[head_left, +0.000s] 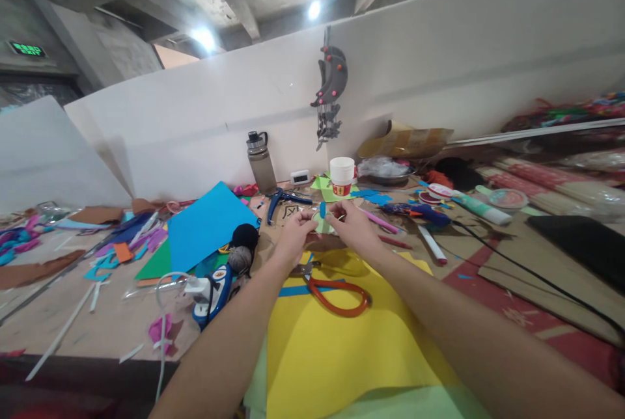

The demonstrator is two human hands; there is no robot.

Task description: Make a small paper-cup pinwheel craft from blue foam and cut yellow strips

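My left hand (pixel 294 235) and my right hand (pixel 352 227) are close together above the table, each pinching an edge of a small pale green paper piece (pixel 322 224). A narrow blue piece (pixel 323 209) stands up at its top, by my right fingertips; I cannot tell whether it is attached. Below my hands, scissors with orange handles (pixel 364 305) lie on a yellow sheet (pixel 336 354). A blue strip (pixel 293 291) is partly under the scissors. Just beyond my hands is a dark blue plier-like tool (pixel 280 199).
A bottle (pixel 262 168) and stacked paper cups (pixel 342 172) stand near the white partition. To the left are a blue sheet (pixel 209 224) and a power strip (pixel 213 298). On the right lie a corded blue glue gun (pixel 422 214) and a white marker (pixel 432 244).
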